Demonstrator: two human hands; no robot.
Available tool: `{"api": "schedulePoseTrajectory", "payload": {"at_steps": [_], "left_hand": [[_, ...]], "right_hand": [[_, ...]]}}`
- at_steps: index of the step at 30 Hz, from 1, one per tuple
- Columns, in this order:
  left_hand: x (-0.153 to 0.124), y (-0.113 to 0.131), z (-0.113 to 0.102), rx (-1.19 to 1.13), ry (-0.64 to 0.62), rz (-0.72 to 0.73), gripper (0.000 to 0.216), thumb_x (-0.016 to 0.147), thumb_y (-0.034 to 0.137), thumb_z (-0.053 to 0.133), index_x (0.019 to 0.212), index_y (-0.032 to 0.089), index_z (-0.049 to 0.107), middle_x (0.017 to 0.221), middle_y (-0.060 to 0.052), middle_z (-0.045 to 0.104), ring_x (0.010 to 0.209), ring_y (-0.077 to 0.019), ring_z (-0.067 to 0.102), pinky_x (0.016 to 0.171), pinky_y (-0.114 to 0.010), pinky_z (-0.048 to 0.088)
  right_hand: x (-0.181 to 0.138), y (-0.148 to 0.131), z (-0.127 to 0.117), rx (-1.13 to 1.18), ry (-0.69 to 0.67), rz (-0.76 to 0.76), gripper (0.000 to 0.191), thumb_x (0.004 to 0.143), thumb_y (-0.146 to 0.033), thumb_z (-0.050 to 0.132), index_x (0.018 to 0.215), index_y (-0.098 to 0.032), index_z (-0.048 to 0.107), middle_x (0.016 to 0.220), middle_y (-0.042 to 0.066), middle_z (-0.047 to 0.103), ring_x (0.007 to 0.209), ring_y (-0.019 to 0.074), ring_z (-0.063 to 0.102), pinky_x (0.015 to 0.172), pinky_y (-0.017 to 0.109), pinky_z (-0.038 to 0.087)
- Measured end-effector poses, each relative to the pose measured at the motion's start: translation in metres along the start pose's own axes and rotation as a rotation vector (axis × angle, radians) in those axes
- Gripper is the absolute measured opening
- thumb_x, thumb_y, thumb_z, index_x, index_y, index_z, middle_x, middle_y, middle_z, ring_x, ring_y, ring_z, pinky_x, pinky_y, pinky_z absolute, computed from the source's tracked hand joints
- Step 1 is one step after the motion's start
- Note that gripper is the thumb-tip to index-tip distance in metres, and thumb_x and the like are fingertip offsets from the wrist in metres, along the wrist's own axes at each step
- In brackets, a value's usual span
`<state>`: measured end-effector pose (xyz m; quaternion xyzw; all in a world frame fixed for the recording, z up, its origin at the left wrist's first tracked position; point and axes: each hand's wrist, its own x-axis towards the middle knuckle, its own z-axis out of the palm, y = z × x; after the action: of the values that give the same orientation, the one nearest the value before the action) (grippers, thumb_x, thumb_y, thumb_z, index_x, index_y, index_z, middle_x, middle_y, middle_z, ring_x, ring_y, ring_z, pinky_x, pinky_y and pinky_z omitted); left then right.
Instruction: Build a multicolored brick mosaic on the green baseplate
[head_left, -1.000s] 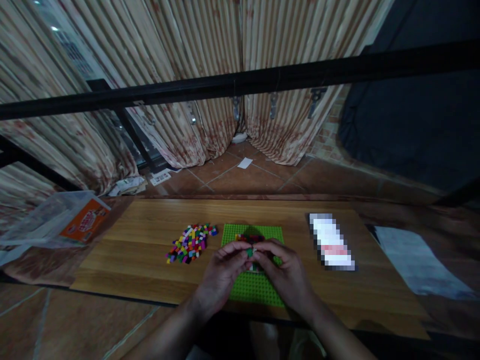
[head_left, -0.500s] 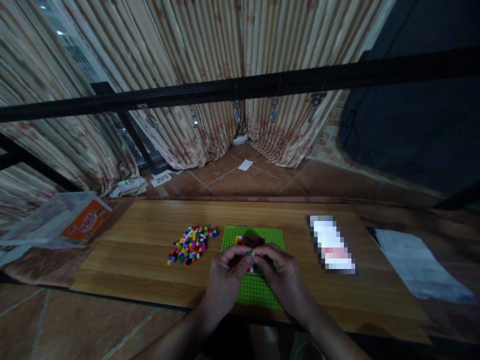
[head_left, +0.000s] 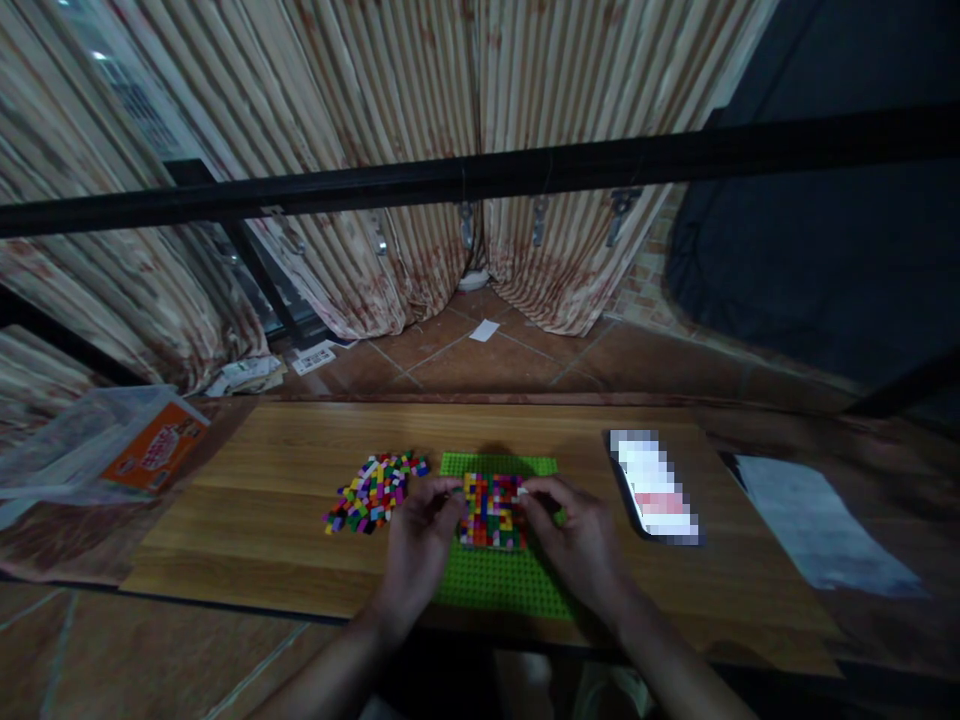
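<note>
A bright green studded baseplate (head_left: pixel 501 585) lies on the wooden table (head_left: pixel 262 520) in front of me. A patch of small multicoloured bricks (head_left: pixel 492 512) is fixed on its far half. My left hand (head_left: pixel 417 545) rests at the patch's left edge with fingers curled, fingertips near its top left corner. My right hand (head_left: pixel 581 545) sits at the patch's right edge, fingers bent, tips touching the top right of the bricks. Whether either hand pinches a brick is too small to make out. A loose heap of coloured bricks (head_left: pixel 373 491) lies just left of the plate.
A blurred-out flat item (head_left: pixel 654 487) lies right of the plate, and a pale sheet (head_left: pixel 814 525) farther right. A clear plastic bag with an orange label (head_left: pixel 142 450) sits at the far left. A black bar (head_left: pixel 480 175) crosses above; curtains hang behind.
My hands were joined over the middle of the plate, hiding the bricks; they have parted to either side, and the brick patch now shows between them.
</note>
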<state>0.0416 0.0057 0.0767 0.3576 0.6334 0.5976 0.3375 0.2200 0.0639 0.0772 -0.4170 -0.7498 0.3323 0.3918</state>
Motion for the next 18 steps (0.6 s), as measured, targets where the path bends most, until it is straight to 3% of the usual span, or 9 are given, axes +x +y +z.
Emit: {"api": "schedulePoseTrajectory", "payload": {"at_steps": [5, 9, 13, 18], "left_hand": [[0.018, -0.026, -0.027, 0.141, 0.052, 0.075, 0.019, 0.075, 0.032, 0.066, 0.087, 0.017, 0.068, 0.081, -0.004, 0.072, 0.075, -0.0173, 0.068, 0.068, -0.028, 0.054], [0.022, -0.045, -0.043, 0.424, -0.048, 0.262, 0.015, 0.084, 0.028, 0.056, 0.090, 0.019, 0.067, 0.086, -0.004, 0.071, 0.082, -0.0177, 0.067, 0.073, -0.030, 0.054], [0.021, -0.056, -0.048, 0.625, -0.129, 0.436, 0.016, 0.089, 0.024, 0.052, 0.095, 0.021, 0.067, 0.095, -0.005, 0.070, 0.092, -0.0186, 0.066, 0.084, -0.034, 0.053], [0.022, -0.062, -0.046, 0.702, -0.134, 0.506, 0.016, 0.090, 0.021, 0.050, 0.097, 0.021, 0.065, 0.100, -0.005, 0.069, 0.096, -0.0185, 0.066, 0.087, -0.033, 0.054]], "right_hand": [[0.006, 0.009, -0.010, -0.063, 0.043, 0.086, 0.017, 0.087, -0.032, 0.054, 0.085, -0.023, 0.067, 0.083, 0.002, 0.072, 0.073, 0.0175, 0.067, 0.068, 0.028, 0.049], [0.008, 0.015, -0.014, -0.072, 0.054, 0.152, 0.020, 0.085, -0.035, 0.054, 0.086, -0.022, 0.069, 0.082, 0.003, 0.072, 0.071, 0.0184, 0.067, 0.067, 0.029, 0.050], [0.009, 0.020, -0.014, -0.073, 0.023, 0.191, 0.021, 0.084, -0.035, 0.053, 0.088, -0.022, 0.069, 0.083, 0.003, 0.073, 0.072, 0.0187, 0.067, 0.067, 0.029, 0.050], [0.010, 0.019, -0.011, -0.076, 0.006, 0.192, 0.021, 0.084, -0.036, 0.054, 0.086, -0.022, 0.070, 0.081, 0.003, 0.073, 0.070, 0.0184, 0.067, 0.068, 0.029, 0.050]]}}
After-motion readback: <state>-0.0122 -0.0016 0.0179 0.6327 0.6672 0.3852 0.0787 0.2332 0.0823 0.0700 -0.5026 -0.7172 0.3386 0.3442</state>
